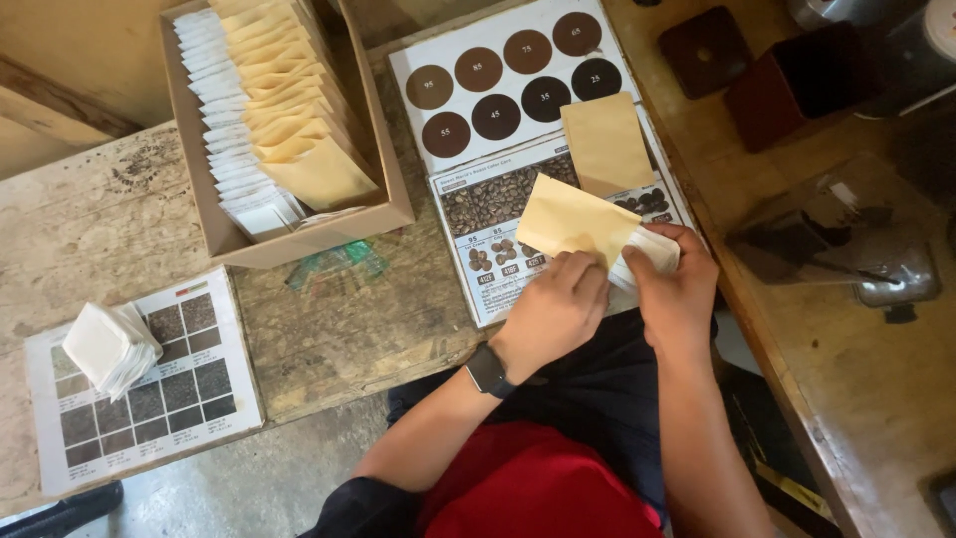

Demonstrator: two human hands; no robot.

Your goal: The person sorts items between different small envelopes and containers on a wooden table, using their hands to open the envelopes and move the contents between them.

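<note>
My left hand [558, 304] grips the lower edge of a tan paper pouch [568, 217], which tilts up to the left. A dark watch sits on that wrist. My right hand [675, 284] holds a small white filter bag [652, 251] against the pouch's right end. Both hands hover over a printed chart [498, 120] showing brown circles and coffee beans. A second tan pouch [605, 144] lies flat on that chart, just above my hands.
A cardboard box [299, 214] at the back left stands full of tan pouches and white bags. A stack of white bags [110, 347] rests on a grey-swatch chart [149, 399] at the left. Dark containers [787, 75] and a scale [846, 239] stand on the right counter.
</note>
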